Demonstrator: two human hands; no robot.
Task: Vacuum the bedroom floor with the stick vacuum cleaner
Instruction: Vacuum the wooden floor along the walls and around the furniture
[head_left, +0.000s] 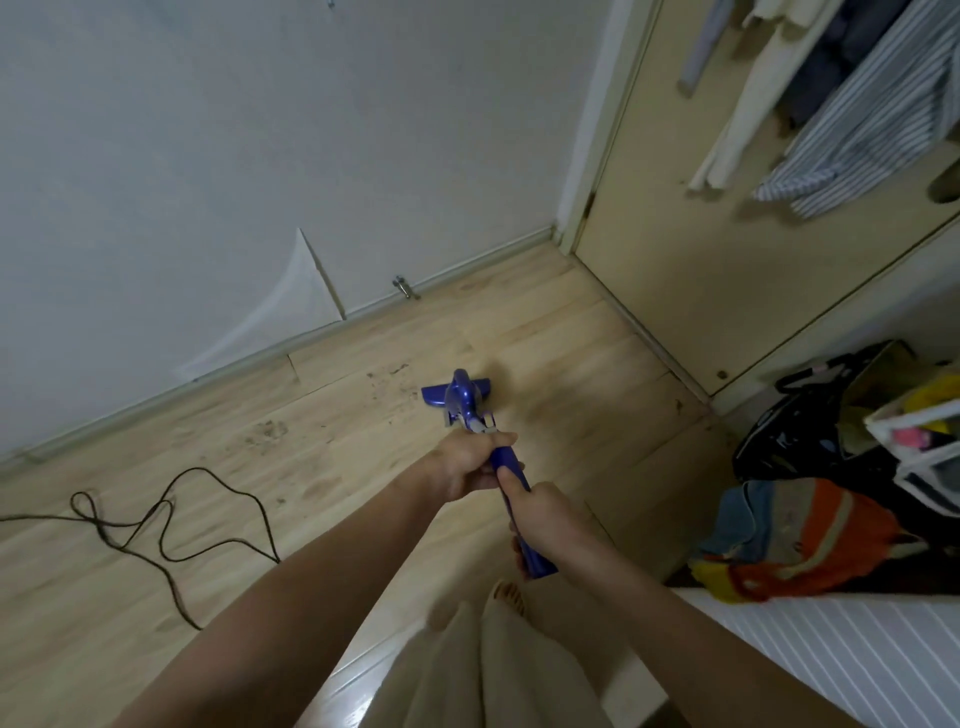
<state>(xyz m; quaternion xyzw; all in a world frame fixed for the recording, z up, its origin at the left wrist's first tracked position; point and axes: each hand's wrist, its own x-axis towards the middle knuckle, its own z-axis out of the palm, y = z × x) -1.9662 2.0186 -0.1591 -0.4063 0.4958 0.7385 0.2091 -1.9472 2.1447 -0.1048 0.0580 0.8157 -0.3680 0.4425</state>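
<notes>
Left hand (465, 465) and right hand (545, 525) are both gripping the stick vacuum cleaner (470, 402) (frame centre), fingers clenching its handle.

Visible items: one vacuum cleaner (470, 402), two hands, left (464, 467) and right (550, 522), one cord (171, 525), one door (727, 208), one doorstop (404, 287)

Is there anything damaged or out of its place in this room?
Yes. A flap of wallpaper has peeled from the wall above the baseboard. A black cord lies looped loose on the wooden floor, left of the vacuum cleaner. Dark dirt marks speckle the boards beside the vacuum's head.
</notes>
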